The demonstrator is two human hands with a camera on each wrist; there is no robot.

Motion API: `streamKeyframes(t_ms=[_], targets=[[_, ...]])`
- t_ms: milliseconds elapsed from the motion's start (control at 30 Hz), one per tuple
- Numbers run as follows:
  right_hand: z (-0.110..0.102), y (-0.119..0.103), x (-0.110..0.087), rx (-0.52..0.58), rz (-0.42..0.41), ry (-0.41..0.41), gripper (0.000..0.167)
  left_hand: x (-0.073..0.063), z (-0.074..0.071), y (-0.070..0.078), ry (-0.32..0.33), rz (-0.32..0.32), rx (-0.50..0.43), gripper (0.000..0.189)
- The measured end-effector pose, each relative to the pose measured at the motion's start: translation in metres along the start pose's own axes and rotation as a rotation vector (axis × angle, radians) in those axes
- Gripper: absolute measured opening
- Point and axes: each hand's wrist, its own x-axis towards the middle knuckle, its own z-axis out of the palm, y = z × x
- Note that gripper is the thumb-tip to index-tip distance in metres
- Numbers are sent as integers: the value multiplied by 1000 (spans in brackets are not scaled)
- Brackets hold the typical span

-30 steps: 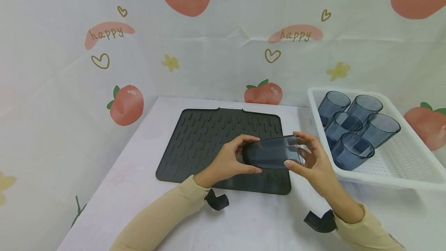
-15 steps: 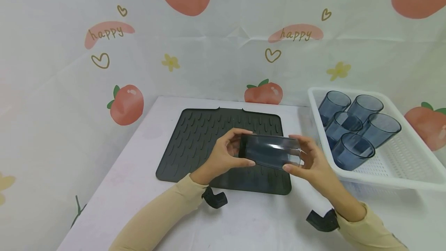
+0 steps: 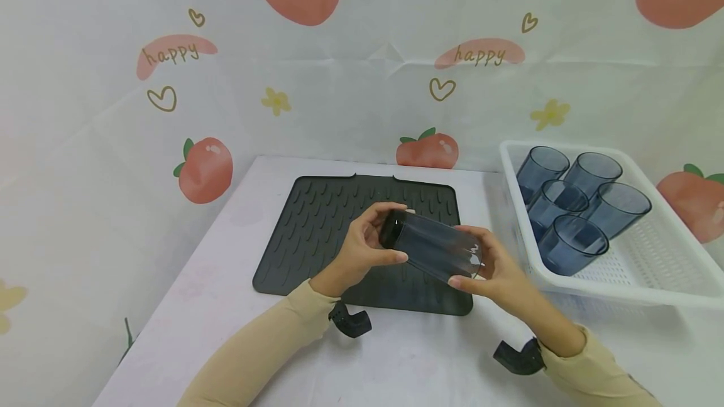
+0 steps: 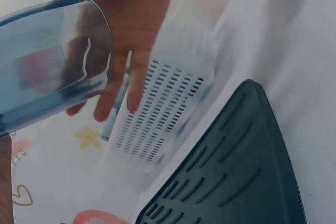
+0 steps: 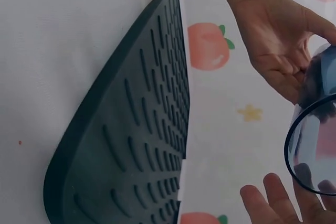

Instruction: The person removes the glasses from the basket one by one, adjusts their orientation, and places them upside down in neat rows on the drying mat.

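Observation:
A smoky blue drinking glass [image 3: 434, 245] lies nearly sideways in the air, its right end lower than its left. At its dark base my left hand [image 3: 357, 249] grips it between thumb and fingers. My right hand [image 3: 494, 267] holds the rim end, thumb in front and fingers behind. Beneath the glass a dark ridged drying mat [image 3: 317, 231] lies on the table. From the left wrist the clear glass rim end [image 4: 79, 51] shows against the right hand [image 4: 131, 14]. The right wrist view has the left hand [image 5: 270, 35] around the far end.
To the right stands a white perforated basket [image 3: 667, 269]. Several matching glasses [image 3: 574, 244] lean upright together in its left part. White table surface [image 3: 418, 363] runs in front of the mat, and a printed cloth [image 3: 351, 112] hangs behind.
The glass has turned in my hands: its base end has risen and moved slightly left, while its rim end has dropped. My right hand has shifted down and left with it.

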Motion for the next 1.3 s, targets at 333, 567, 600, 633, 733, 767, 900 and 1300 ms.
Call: streamKeyframes(t_ms=[333,567,600,633,733,767,900,1300], targets=[[-2,-1,-2,-63,-23,-31,79,2,-1,0,1,12,-23,64],[-8,2,-6,-105,-40,-30,77,3,-1,8,30,16,-35,65],[-9,3,-6,-113,-39,-29,75,3,-1,9,34,19,-36,65],[-10,4,-7,-123,-39,-25,73,3,-1,9,39,19,-36,65],[-12,7,-8,-148,-40,-20,64,3,-3,9,54,24,-34,66],[-12,9,-8,-153,-39,-19,59,3,-3,9,58,25,-33,66],[-14,14,-8,-159,-21,-29,40,3,-4,10,67,19,-37,68],[-16,19,-9,-201,78,-50,27,3,-8,12,103,2,-27,74]])
